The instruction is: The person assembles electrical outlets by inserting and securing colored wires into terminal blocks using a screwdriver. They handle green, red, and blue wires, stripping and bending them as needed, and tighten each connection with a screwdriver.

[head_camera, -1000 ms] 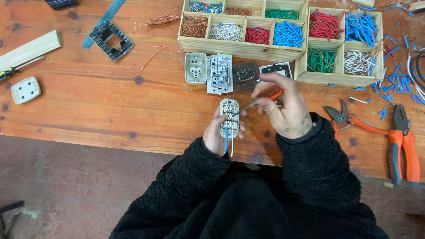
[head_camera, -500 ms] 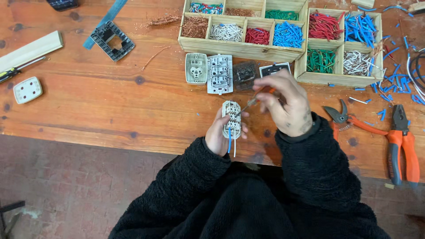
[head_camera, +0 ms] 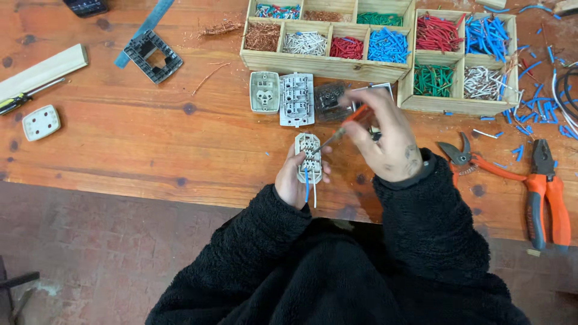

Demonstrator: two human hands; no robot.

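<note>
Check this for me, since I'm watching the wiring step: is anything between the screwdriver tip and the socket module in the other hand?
Nothing visible. The right hand angles the orange-handled screwdriver straight onto the white socket module, held upright by the left hand.

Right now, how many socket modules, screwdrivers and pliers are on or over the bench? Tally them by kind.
Socket modules: 5 — one in the left hand, at; three in a row at; one white at.
Screwdrivers: 2 — right hand's orange one, yellow-black one.
Pliers: 2 —.
Total: 9
</note>
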